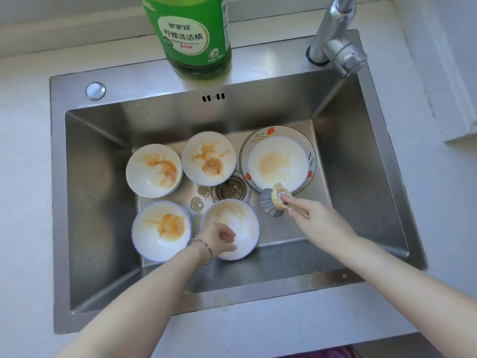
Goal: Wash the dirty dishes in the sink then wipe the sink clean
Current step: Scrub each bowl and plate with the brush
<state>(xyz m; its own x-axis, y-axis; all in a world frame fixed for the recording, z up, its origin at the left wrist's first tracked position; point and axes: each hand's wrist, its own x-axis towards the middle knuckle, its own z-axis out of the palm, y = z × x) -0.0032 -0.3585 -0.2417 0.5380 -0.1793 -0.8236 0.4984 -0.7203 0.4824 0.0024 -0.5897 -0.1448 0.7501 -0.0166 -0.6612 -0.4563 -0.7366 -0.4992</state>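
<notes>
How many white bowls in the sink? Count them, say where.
5 white bowls: back left, back middle, back right in the flowered dish, front left, front middle under the left hand. None seems hidden.

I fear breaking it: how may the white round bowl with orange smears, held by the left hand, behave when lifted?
The white glazed bowl looks rigid and probably chips if knocked on the stainless steel sink. Its orange greasy film likely makes it slippery in the left hand.
</notes>
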